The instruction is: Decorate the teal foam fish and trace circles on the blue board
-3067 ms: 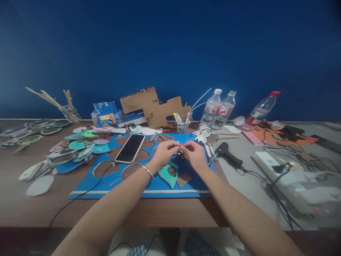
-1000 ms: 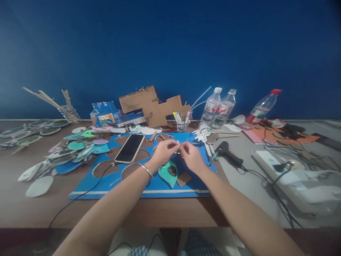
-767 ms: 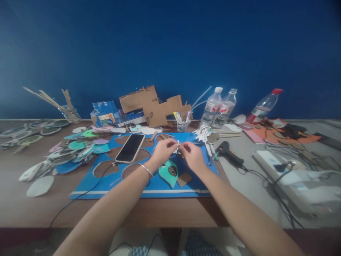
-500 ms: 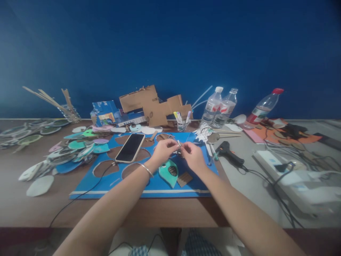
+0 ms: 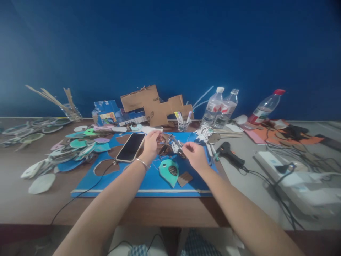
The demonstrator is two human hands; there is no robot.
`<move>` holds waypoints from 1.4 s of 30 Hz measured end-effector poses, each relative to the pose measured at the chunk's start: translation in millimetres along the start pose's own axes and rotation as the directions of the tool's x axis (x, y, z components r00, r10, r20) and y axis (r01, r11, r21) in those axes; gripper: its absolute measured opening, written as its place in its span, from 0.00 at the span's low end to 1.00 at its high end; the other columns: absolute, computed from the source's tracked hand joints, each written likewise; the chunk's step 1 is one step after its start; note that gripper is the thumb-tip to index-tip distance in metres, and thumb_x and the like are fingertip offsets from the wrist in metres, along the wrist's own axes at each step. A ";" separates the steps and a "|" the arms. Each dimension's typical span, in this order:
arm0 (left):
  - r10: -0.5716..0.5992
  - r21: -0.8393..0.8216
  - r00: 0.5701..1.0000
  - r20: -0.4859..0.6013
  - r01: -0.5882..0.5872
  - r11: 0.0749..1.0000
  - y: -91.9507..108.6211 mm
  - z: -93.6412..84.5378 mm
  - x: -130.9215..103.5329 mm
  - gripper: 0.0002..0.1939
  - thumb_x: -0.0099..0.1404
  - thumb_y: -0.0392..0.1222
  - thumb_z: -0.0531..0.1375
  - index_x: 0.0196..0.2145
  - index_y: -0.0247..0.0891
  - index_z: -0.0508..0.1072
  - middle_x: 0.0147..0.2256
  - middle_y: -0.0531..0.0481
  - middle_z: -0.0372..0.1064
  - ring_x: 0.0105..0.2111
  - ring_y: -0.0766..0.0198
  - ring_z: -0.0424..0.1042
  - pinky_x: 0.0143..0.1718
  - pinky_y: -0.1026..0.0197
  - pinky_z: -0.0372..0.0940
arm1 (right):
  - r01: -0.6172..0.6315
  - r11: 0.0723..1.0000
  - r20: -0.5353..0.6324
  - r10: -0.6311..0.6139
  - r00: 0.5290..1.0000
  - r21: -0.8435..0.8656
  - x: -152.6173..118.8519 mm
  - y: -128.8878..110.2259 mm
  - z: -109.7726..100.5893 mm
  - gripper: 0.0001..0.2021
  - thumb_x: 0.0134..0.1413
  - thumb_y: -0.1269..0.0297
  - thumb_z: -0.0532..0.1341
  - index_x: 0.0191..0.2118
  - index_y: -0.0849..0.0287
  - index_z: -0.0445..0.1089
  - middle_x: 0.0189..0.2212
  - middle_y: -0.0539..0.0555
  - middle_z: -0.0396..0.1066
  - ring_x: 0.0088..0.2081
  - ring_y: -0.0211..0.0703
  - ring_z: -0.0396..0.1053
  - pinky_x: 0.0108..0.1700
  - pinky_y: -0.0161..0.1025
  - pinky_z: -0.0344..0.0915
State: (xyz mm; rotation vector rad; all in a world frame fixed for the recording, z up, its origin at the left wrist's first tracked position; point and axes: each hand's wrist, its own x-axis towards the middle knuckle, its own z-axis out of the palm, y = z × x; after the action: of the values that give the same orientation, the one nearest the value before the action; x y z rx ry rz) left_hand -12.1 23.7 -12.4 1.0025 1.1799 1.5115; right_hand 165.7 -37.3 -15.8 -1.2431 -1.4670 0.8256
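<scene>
My left hand (image 5: 151,144) is closed at the blue board (image 5: 106,186), beside the phone (image 5: 130,147); what its fingers pinch is too small to name. My right hand (image 5: 194,153) has thumb and fingertips pressed together at the edge of some small white pieces (image 5: 175,145), and I cannot make out what they hold. Those pieces and some dark bits lie between the hands. Nearer me on the board are a teal bird-like cutout (image 5: 168,172) with a dark oval patch and a small brown cardboard piece (image 5: 184,179).
Coloured cutouts (image 5: 78,143) are piled at the left. Cardboard (image 5: 151,103), a cup of markers (image 5: 183,125) and bottles (image 5: 213,105) stand at the back. A black glue gun (image 5: 230,154) and a white power strip (image 5: 279,177) with cables lie to the right.
The hands have parted. My left hand has moved left and slightly away from me, my right a little to the right, and the white pieces between them now show.
</scene>
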 end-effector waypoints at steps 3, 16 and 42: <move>0.046 0.127 0.999 -0.028 -0.042 0.991 -5.3 -6.3 8.4 0.08 0.49 0.39 0.58 0.30 0.36 0.70 0.23 0.55 0.64 0.22 0.71 0.62 0.21 0.69 0.54 | 0.017 1.000 -0.032 -0.017 0.999 -0.015 0.2 1.5 -0.3 0.08 0.46 0.61 0.56 0.23 0.59 0.64 0.17 0.46 0.61 0.20 0.34 0.56 0.23 0.31 0.53; 0.140 0.743 0.883 0.449 -0.456 0.490 -2.3 -4.1 -6.9 0.10 0.50 0.37 0.58 0.34 0.37 0.69 0.38 0.46 0.69 0.35 0.61 0.67 0.36 0.60 0.62 | -0.004 0.967 -0.270 0.075 0.960 0.255 4.6 6.2 3.7 0.07 0.43 0.61 0.59 0.24 0.59 0.63 0.17 0.45 0.60 0.20 0.33 0.56 0.23 0.31 0.53; 0.227 0.614 0.929 0.291 -0.363 0.701 -0.9 -2.1 -5.5 0.06 0.51 0.40 0.57 0.27 0.37 0.72 0.27 0.50 0.71 0.29 0.64 0.68 0.33 0.62 0.61 | -0.062 0.913 -0.379 0.228 0.897 0.403 12.6 13.2 2.8 0.08 0.39 0.61 0.59 0.23 0.60 0.62 0.15 0.44 0.57 0.18 0.31 0.51 0.19 0.30 0.48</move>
State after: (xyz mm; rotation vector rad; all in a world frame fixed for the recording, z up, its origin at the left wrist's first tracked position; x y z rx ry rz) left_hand -12.8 18.0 -14.0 1.8596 1.5012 1.1862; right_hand 167.1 -21.7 -25.5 -1.1497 -0.8225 0.8342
